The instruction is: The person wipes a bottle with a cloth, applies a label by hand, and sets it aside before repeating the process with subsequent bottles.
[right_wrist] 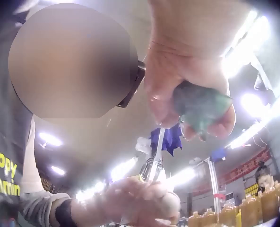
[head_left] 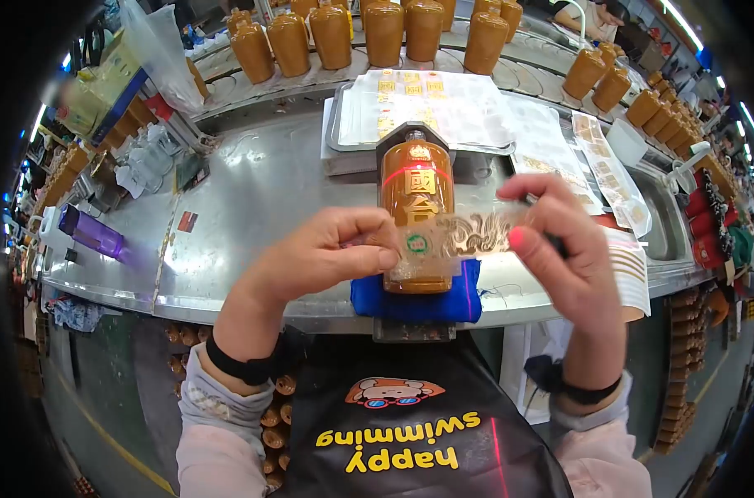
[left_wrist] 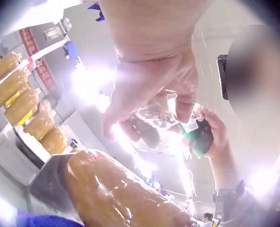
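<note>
From my end I have a clear strip (head_left: pixel 475 235) stretched crosswise over the lower half of a brown bottle (head_left: pixel 418 178). My left grip (head_left: pixel 331 249) pinches the end beside the green round mark, thumb against curled fingers; my right grip (head_left: pixel 572 253) pinches the scrollwork end. Holding it by both ends probably makes the film lie flat and lets me see the gold pattern against the bottle. The bottle lies face up in a dark holder (left_wrist: pixel 47 175), neck away from me, with blue cloth (head_left: pixel 373 300) under its base, I judge to cushion it and stop it rolling on the desk (head_left: pixel 252 183). Printed sheets (head_left: pixel 443 95) on a tray just beyond the neck seem set there for easy reach.

The strip and fingers cover part of the bottle's lettering. From overhead I cannot tell how far the film is from the glaze; the left wrist view suggests it is raised off it. A dark green thing (right_wrist: pixel 201 106) is tucked in the right palm, mostly wrapped by fingers, and I cannot make out what it is. Glare washes out the strip in the left wrist view, and in the right one it is nearly edge-on.
</note>
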A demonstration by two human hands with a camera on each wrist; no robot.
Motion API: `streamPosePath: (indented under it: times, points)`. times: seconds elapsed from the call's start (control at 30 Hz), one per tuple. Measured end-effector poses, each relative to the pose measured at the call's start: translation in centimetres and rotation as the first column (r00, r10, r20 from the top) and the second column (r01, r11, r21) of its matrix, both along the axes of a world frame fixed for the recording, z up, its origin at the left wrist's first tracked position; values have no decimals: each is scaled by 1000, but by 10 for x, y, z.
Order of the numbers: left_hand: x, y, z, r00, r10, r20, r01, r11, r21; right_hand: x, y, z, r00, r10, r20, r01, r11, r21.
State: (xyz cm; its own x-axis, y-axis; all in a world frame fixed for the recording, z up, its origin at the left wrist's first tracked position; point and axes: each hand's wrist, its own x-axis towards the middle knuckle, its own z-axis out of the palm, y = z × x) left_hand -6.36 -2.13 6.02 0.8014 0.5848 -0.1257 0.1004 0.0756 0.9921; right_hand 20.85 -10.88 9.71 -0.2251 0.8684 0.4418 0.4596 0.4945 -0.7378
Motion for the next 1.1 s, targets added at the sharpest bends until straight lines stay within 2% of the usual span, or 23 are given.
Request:
streamPosePath:
  times: [0.03,0.07,0.1,0.23,0.3,0.47,1.1]
  points:
    - [-2,-1,-11,998,28,-55,-28,1000,0,1,-4,-22,998,-34,-48,31,997,-72]
    - [-2,-1,-21,998,58,-31,-58,998,-14,1,-6,-43,996,-85,-37,83,996,-38]
    - [-1,-1,-29,996,88,-7,-88,996,-29,1,-10,-60,983,-135,-123,117,983,-144]
    - [2,-4,-46,983,183,16,-182,983,-37,-1,-14,-96,949,-204,-240,146,960,-237]
    - [3,-5,-50,976,219,15,-218,975,-30,-3,-13,-102,927,-238,-290,146,941,-305]
    - [7,-6,-53,956,294,3,-294,955,36,-1,-7,-111,931,-236,-280,149,943,-299]
    - [9,-4,-56,943,334,2,-332,935,125,-5,-1,-116,935,-229,-272,124,927,-354]
